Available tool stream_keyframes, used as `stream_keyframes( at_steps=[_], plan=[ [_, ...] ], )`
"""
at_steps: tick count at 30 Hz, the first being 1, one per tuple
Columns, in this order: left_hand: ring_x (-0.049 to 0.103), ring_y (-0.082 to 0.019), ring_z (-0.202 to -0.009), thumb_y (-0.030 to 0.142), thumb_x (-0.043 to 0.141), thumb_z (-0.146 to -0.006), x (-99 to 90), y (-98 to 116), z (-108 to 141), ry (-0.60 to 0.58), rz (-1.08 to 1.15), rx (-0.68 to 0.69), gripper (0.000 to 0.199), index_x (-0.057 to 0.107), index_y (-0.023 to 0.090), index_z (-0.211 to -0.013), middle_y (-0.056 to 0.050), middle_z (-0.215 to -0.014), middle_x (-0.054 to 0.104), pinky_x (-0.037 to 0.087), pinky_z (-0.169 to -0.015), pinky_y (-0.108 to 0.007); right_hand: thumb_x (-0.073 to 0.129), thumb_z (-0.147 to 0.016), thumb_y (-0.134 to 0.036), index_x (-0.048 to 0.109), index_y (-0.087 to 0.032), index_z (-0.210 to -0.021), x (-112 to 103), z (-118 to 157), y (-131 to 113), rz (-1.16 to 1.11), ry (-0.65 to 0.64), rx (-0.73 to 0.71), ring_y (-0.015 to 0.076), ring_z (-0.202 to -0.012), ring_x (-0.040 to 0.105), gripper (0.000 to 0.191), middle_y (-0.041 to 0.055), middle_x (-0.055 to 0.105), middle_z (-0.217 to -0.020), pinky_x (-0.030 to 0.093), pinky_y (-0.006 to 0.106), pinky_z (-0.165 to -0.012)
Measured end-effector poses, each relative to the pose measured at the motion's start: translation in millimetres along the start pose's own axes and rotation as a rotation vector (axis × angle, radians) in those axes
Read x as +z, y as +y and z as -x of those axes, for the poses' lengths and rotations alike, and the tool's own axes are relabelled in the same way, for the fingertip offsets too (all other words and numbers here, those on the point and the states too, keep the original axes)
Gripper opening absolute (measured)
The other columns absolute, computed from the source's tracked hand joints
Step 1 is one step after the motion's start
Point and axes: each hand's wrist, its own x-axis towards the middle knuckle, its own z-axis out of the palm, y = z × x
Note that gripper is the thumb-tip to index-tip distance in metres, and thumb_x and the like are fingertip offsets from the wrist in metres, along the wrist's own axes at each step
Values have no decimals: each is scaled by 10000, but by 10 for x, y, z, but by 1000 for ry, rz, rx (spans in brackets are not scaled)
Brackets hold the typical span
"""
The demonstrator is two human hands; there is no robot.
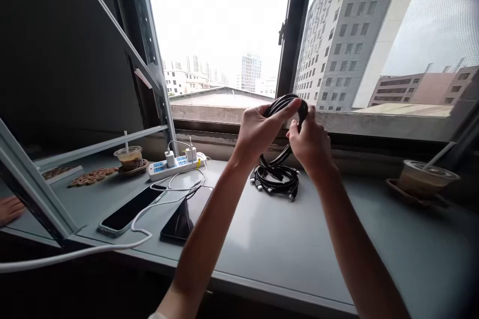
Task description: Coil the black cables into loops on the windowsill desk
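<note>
Both of my hands hold a coiled black cable [279, 104] up in front of the window. My left hand [262, 127] grips the coil's left side, its thumb laid across the loops. On the right side, my right hand [310, 140] has its fingers closed around the same coil. A lower loop of the cable hangs down between my wrists. Beneath it, on the grey table [258, 239], lies a pile of coiled black cables [279, 187] with silvery connector ends.
To the left are a white power strip [157, 175] with plugged-in chargers, white charging cords, a phone [130, 212] and a dark tablet-like device [179, 222]. Drink cups stand left [129, 158] and right [426, 179]. A metal frame post [41, 189] rises at left; another person's hand [10, 209] rests beyond it.
</note>
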Motion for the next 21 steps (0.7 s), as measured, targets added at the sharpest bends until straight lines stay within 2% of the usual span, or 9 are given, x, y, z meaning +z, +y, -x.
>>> stream_keyframes(
  at_steps=[3, 5, 7, 9, 11, 14, 17, 21],
  plan=[
    [181, -13, -333, 383, 584, -769, -75, 23, 21, 34, 19, -7, 456, 307, 183, -468, 91, -379, 213, 125, -346, -189, 310, -903, -277, 443, -161, -1180, 42, -7, 5, -143, -112, -52, 231, -666, 619, 328, 92, 647, -763, 471, 348, -658],
    [172, -14, -315, 423, 578, -766, -122, -106, -28, 41, 41, -25, 490, 253, 193, -480, 96, -367, 202, 139, -332, -189, 303, -905, -271, 468, -176, -1150, 72, -29, 45, -137, -163, -51, 224, -656, 617, 311, 91, 645, -770, 473, 338, -648],
    [218, -24, -310, 457, 561, -769, -158, -334, -110, 71, 44, -50, 453, 278, 200, -527, 100, -382, 226, 197, -329, -180, 317, -899, -264, 472, -186, -1155, 110, -70, 129, -116, -218, 13, 228, -714, 623, 309, 108, 644, -854, 482, 338, -654],
    [332, -48, -328, 481, 524, -785, -173, -618, -186, 86, -80, -134, 363, 367, 200, -617, 94, -403, 290, 296, -358, -179, 331, -894, -263, 493, -205, -1134, 163, -127, 259, -136, -312, 119, 208, -732, 627, 295, 114, 626, -973, 496, 305, -606],
    [477, -77, -412, 441, 524, -793, -157, -916, -218, 121, -245, -207, 267, 436, 189, -779, 70, -484, 426, 393, -433, -186, 339, -888, -252, 523, -205, -1093, 236, -192, 419, -166, -411, 215, 166, -651, 627, 279, 105, 616, -1012, 489, 255, -510],
    [548, -115, -459, 390, 546, -783, -70, -1333, -161, 134, -351, -278, 340, 407, 178, -1009, 27, -582, 553, 415, -449, -209, 369, -877, -230, 529, -167, -1092, 382, -268, 661, -141, -501, 317, 131, -545, 613, 275, 116, 621, -1006, 478, 234, -457],
    [542, -146, -384, 324, 478, -819, 40, -1680, -55, 18, -407, -395, 346, 381, 135, -1093, 17, -503, 566, 420, -420, -237, 433, -878, -265, 532, -135, -1097, 558, -277, 842, -78, -606, 398, 119, -542, 613, 274, 124, 627, -985, 492, 237, -492],
    [559, -158, -382, 235, 380, -842, 52, -1976, -18, -77, -457, -491, 316, 380, 92, -1124, -17, -541, 598, 423, -394, -243, 475, -892, -321, 560, -108, -1040, 785, -194, 971, -32, -823, 469, 93, -623, 600, 273, 53, 633, -849, 515, 242, -577]
  ],
)
